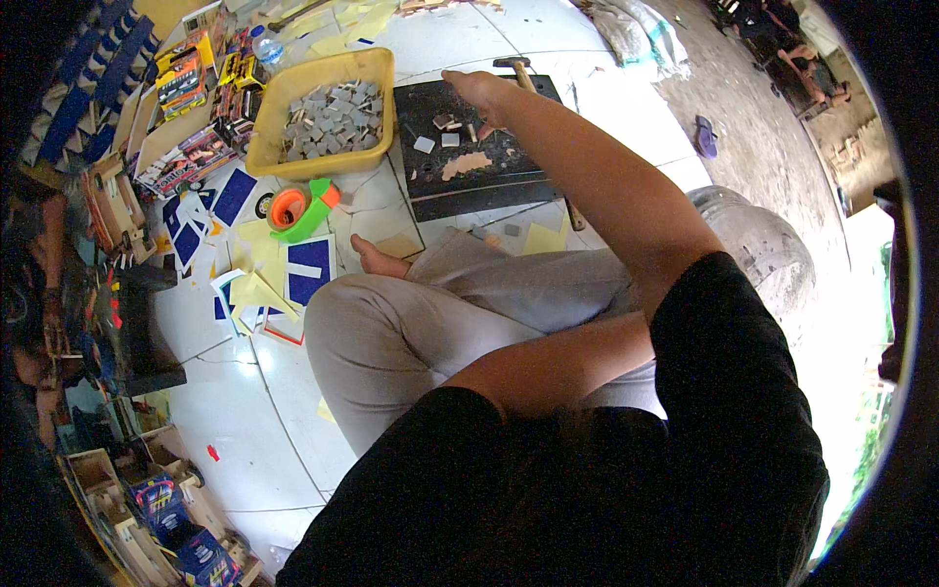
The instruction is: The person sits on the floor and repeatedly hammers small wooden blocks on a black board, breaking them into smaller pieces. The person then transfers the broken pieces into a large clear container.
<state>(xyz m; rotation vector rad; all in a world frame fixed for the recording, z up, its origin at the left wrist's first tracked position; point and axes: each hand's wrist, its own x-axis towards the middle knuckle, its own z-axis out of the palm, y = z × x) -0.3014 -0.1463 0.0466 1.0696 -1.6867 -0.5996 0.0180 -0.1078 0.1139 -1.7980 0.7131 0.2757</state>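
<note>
My right hand hovers over or rests on a low black block; I cannot tell which. Its fingers stretch out to the left, thumb apart, with nothing visible in them. Near the thumb lie a light grey square piece, a small stick-like piece and some dark bits. Another grey square sits further left. The block's top has a worn, pale patch. A hammer lies by the block, its handle partly behind my right forearm. My left forearm crosses my lap; the left hand is hidden behind my right arm.
Left of the block stands a yellow tub of small grey squares. A green tape dispenser with orange tape sits nearer. Blue and yellow paper scraps, toy-like wooden vehicles and boxes crowd the left. A purple sandal lies right.
</note>
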